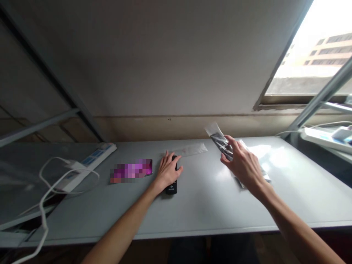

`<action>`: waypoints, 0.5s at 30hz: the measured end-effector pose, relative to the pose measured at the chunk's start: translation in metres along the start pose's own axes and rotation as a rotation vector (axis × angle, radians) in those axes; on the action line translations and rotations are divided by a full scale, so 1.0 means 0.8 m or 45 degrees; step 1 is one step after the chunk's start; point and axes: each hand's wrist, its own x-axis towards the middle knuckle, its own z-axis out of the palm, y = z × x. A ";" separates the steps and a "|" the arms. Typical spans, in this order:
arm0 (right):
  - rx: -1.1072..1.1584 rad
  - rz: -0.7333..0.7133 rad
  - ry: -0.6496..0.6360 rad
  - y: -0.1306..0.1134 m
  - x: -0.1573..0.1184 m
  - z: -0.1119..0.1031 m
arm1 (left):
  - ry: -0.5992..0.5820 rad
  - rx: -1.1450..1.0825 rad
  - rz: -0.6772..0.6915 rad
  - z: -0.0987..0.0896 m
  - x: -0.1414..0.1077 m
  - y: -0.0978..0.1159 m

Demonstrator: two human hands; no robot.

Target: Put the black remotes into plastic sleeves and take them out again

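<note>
A black remote control (172, 189) lies on the grey desk, partly covered by my left hand (168, 170). The fingers of that hand are spread over it, resting on or just above it. Off to the right, my right hand (242, 159) is closed on a clear plastic bag (220, 142) with a dark item inside, held tilted above the desk and slightly blurred. Beneath this hand another plastic-wrapped packet (266, 176) shows in part on the desk. An empty-looking clear plastic sleeve (192, 149) lies flat behind my left hand.
A phone (148, 167) with a purple, partly pixelated screen lies left of my left hand. Further left are a white power strip (75, 179) and a looping white cable (42, 209). Metal frame posts (90, 124) flank the desk (203, 205), with a wall behind and a window at right.
</note>
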 end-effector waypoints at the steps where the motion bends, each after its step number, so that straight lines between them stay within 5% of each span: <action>1: 0.167 -0.037 0.030 -0.005 0.008 0.002 | 0.036 -0.056 0.005 -0.002 0.000 0.001; 5: 0.808 -0.157 -0.038 -0.031 0.021 0.039 | 0.311 -0.592 0.118 -0.016 -0.002 0.013; 8: 0.986 -0.321 -0.136 -0.044 0.017 0.082 | 0.130 -1.274 0.167 -0.028 -0.006 0.026; 12: 0.997 -0.635 -0.174 -0.045 0.008 0.119 | 0.067 -1.751 -0.167 -0.033 -0.007 0.036; 15: 1.009 -0.472 -0.094 -0.038 0.004 0.122 | 0.185 -1.930 -0.333 -0.032 -0.003 0.032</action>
